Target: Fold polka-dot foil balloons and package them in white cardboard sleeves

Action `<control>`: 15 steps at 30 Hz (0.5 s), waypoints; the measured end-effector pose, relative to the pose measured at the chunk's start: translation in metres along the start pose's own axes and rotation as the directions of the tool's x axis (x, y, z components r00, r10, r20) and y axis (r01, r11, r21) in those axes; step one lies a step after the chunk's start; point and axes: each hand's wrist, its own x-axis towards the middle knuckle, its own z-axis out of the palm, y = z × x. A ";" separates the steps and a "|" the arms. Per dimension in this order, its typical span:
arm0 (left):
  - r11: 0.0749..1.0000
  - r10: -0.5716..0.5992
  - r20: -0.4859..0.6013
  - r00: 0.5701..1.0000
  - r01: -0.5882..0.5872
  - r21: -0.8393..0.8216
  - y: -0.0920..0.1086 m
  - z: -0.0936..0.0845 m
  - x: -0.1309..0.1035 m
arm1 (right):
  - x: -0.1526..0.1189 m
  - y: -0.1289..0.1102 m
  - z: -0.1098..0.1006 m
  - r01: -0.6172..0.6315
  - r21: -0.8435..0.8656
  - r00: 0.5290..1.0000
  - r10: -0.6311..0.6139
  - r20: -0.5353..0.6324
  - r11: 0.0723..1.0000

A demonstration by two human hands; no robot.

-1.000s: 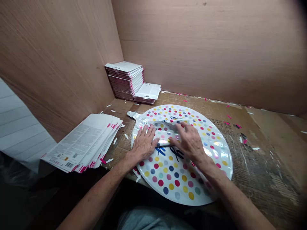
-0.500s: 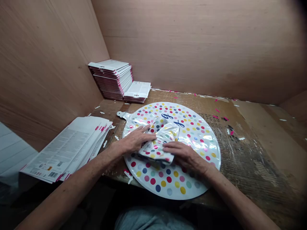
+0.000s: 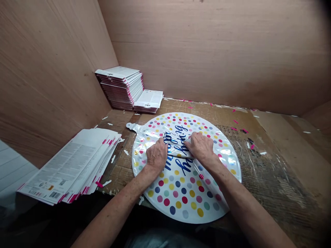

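A flat, round foil balloon (image 3: 178, 199), white with coloured dots and dark blue lettering, lies on the worktop. Its neck tab points to the upper left. Over its middle, my left hand (image 3: 157, 154) is closed with the fingers curled on the foil. My right hand (image 3: 201, 146) pinches foil a short way to the right. Between both hands a lettered stretch of foil (image 3: 177, 150) is drawn up with a folded lower edge. Whether this stretch is part of the same balloon or a separate piece, I cannot tell. The fingertips are mostly hidden.
Printed card sleeves (image 3: 69, 165) lie fanned at the left edge. Behind, a tall stack of sleeves (image 3: 119, 88) stands beside a lower stack (image 3: 148, 100). Wooden panels (image 3: 207, 51) enclose the back and left. Pink and white scraps (image 3: 235, 121) are scattered over the cardboard-covered worktop (image 3: 258, 172).
The crumpled, dotted foil bundle between my hands is no longer seen as such; lettering shows there now. My hands have gone from lying flat to closed grips, the right one farther back.
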 end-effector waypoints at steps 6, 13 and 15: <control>0.993 0.104 -0.105 0.989 -0.109 -0.036 -0.016 0.007 0.000 | 0.040 -0.023 -0.020 0.264 0.140 0.945 -0.285 0.160 0.954; 0.688 0.031 -0.120 0.992 -0.108 -0.718 -0.029 -0.005 -0.004 | -0.020 -0.019 -0.002 0.280 0.425 0.950 -0.313 0.008 0.861; 0.530 0.034 -0.094 0.995 -0.098 -0.843 -0.025 -0.010 -0.012 | -0.037 -0.021 0.004 0.266 0.588 0.952 -0.305 -0.034 0.764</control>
